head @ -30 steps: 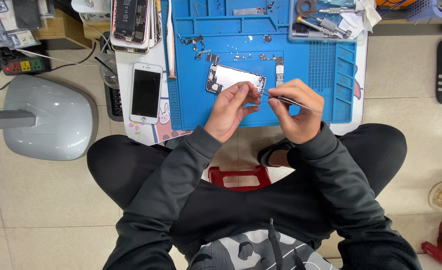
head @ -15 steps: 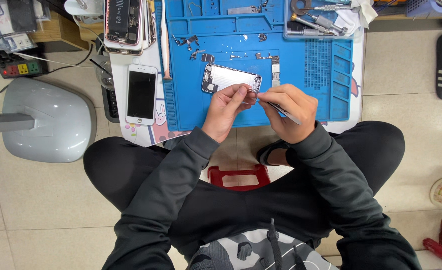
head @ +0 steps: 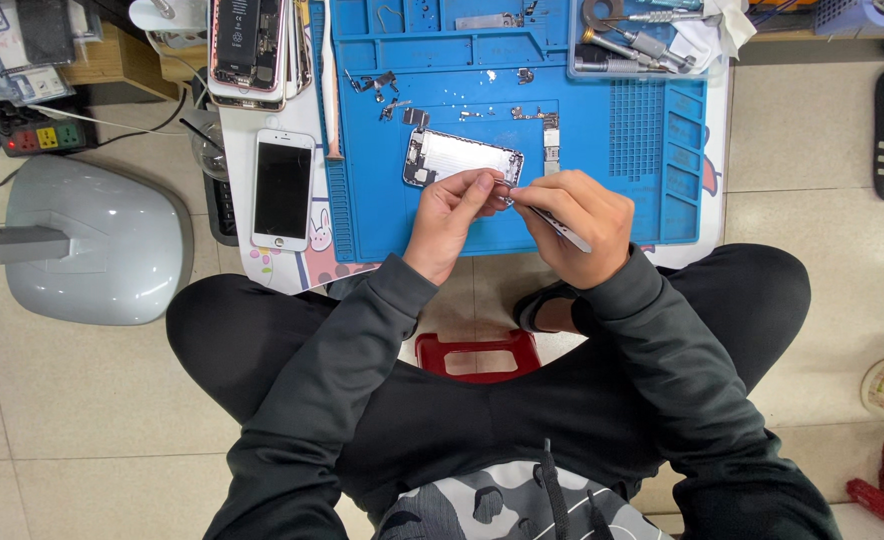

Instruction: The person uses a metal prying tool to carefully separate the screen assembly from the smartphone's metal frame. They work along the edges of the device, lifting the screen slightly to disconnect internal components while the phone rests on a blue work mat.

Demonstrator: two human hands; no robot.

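Overhead, tools (head: 632, 45) in clear tray (head: 582, 70)

The light is bright, even and soft, falling from overhead. Shadows are faint, with only a weak one under the counter (head: 292, 265) on the tiled floor (head: 82, 420). The grey lamp base (head: 102, 240) shows mild glare. Focus is sharp throughout, with slight wide-angle stretching at the edges.

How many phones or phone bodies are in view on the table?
3: an opened phone at the table's top left, a white phone lying screen-up below it, and a phone shell on the blue mat. The top-left stack may hide more.
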